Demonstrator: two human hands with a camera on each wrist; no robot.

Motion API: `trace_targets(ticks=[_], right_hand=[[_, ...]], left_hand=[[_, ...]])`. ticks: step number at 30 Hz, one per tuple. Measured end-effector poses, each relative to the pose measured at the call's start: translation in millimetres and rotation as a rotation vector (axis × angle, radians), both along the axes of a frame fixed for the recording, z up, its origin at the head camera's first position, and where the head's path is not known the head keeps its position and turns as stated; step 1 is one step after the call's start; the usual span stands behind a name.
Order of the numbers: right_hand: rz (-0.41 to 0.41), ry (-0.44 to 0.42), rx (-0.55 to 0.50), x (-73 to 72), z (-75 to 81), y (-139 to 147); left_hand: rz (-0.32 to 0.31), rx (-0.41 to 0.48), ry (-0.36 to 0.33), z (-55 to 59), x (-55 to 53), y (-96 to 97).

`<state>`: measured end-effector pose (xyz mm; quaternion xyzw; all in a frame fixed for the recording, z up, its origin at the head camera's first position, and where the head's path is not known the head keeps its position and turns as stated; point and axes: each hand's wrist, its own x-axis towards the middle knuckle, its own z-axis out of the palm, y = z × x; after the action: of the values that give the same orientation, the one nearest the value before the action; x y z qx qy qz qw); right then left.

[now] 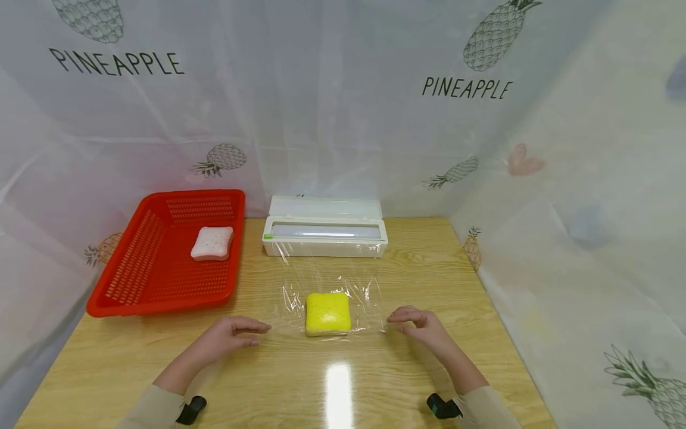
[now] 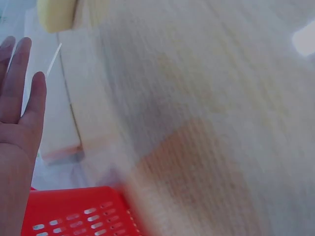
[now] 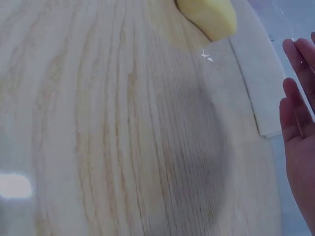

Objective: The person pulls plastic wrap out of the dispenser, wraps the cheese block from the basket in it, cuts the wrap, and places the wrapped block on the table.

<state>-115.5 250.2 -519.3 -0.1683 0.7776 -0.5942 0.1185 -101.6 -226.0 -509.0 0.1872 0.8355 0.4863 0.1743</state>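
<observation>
On the table lies a yellow toast-shaped block (image 1: 328,313) with rounded corners. A clear sheet of cling film (image 1: 367,298) covers it, running back to a white cling film dispenser (image 1: 324,245) whose lid stands raised. My left hand (image 1: 227,338) hovers at the film's left front edge, its fingers loosely extended. Opposite it, my right hand (image 1: 423,328) has its fingertips close to the film's right front corner, thumb apart from the fingers. Both wrist views show relaxed, fairly straight fingers with nothing gripped. In the left wrist view only part of the yellow block (image 2: 56,14) shows.
A red plastic basket (image 1: 161,301) stands at the left, with a pale pink, speckled toast-shaped block (image 1: 212,243) inside. The wooden table (image 1: 429,262) ends against a pineapple-print curtain (image 1: 332,119) at the back and right. A green slider (image 1: 268,236) sits at the dispenser's left end.
</observation>
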Motion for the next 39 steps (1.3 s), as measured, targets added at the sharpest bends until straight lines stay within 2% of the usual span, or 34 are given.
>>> trace_targets(ticks=[5, 13, 17, 21, 24, 27, 32, 34, 39], right_hand=[[-0.076, -0.028, -0.008, -7.0, -2.9, -5.6], [-0.162, -0.077, -0.158, -18.3, -21.2, -13.0], [-0.171, -0.117, -0.194, -21.4, -26.7, -15.8], [-0.175, -0.138, -0.194, -24.8, -31.2, -17.0], [-0.171, -0.137, -0.164, -28.3, -33.2, -18.0], [-0.160, -0.133, -0.129, -31.0, -31.1, -19.8], [-0.127, -0.066, -0.020, -28.9, -13.6, -26.1], [-0.112, -0.027, 0.037, -27.8, -7.5, -28.4], [-0.088, 0.030, 0.143, -28.7, -5.0, -30.4]], left_hand=[[0.030, -0.039, 0.064, 1.3, -8.2, 2.2], [0.100, -0.041, 0.125, -1.4, -18.9, 10.8], [0.109, 0.058, 0.090, -8.3, -22.5, 12.9], [0.087, 0.221, -0.007, -16.2, -26.9, 15.2], [0.093, 0.257, -0.029, -20.3, -29.7, 16.7], [0.113, 0.207, 0.023, -23.1, -31.7, 17.8], [0.130, 0.087, 0.121, -28.6, -35.8, 19.9], [0.140, 0.056, 0.131, -30.9, -37.0, 21.5], [0.165, -0.008, 0.131, -35.8, -38.5, 25.0]])
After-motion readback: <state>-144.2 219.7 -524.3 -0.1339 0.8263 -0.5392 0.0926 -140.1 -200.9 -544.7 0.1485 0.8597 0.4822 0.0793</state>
